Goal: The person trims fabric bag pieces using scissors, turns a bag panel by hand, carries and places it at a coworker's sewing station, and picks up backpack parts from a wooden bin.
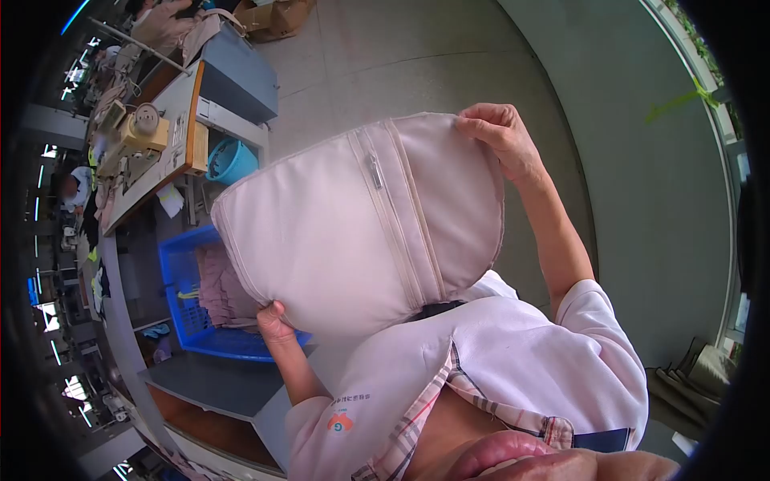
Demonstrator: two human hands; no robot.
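Observation:
A pale pink fabric panel (pixel 321 232) with rounded corners is stretched out in front of my chest. A zipper (pixel 374 171) with a metal pull runs across it between stitched strips. At the panel's upper right corner, my right hand (pixel 501 136) pinches the edge between thumb and bent fingers. My left hand (pixel 277 323) grips the lower left edge; its thumb shows and the other fingers are hidden behind the cloth.
On the left stands a sewing machine (pixel 140 132) on a table (pixel 180 132). A light blue bin (pixel 233 160) is beneath the table's edge. Pink cloth pieces (pixel 220 280) lie in a blue plastic crate (pixel 180 309). A cardboard box (pixel 277 18) sits on the floor at the top.

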